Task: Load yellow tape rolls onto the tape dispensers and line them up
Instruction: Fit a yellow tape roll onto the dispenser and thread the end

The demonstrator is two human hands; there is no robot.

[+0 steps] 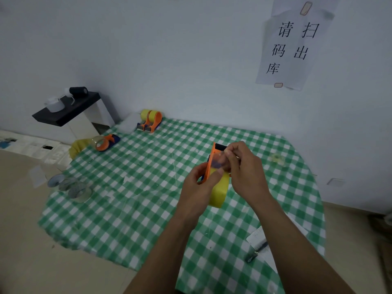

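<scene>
The left hand [200,186] and the right hand [247,172] are bare, and so are the left forearm [169,251] and the right forearm [297,240], uncovered all the way to the near edge of the view. Motion blur hides finer detail on the fingers.

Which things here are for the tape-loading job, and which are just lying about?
For the job: held dispenser, its yellow roll, two loaded dispensers at the back, left dispenser, spare yellow rolls.
Lying about: clear tape rolls, pen, wall notice.
</scene>
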